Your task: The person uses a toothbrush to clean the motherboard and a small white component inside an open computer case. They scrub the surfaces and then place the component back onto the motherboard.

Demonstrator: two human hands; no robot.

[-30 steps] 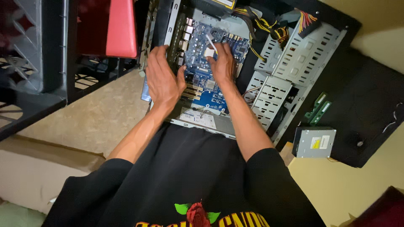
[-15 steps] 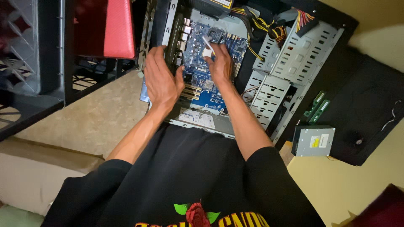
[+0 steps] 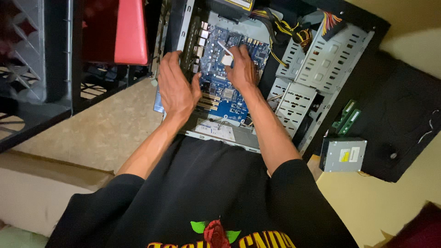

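An open computer case (image 3: 321, 55) lies on its side in front of me with a blue motherboard (image 3: 229, 98) inside. My left hand (image 3: 177, 89) curls over the board's left edge by the case's rear wall, thumb resting on the board. My right hand (image 3: 241, 69) is on the upper middle of the board. Its thumb and fingertips close around a pale square chip (image 3: 227, 59). A thin silver lever (image 3: 223, 46) sticks up just above the chip.
Yellow and black cables (image 3: 294, 32) hang over the perforated metal drive cage. A grey optical drive (image 3: 343, 155) and green memory sticks (image 3: 347, 117) lie to the right by a black panel (image 3: 404, 115). A red panel (image 3: 131, 32) and black crates (image 3: 36, 69) stand to the left.
My right hand has crept slightly up the board toward the square chip. My left hand has stayed on the board's left edge.
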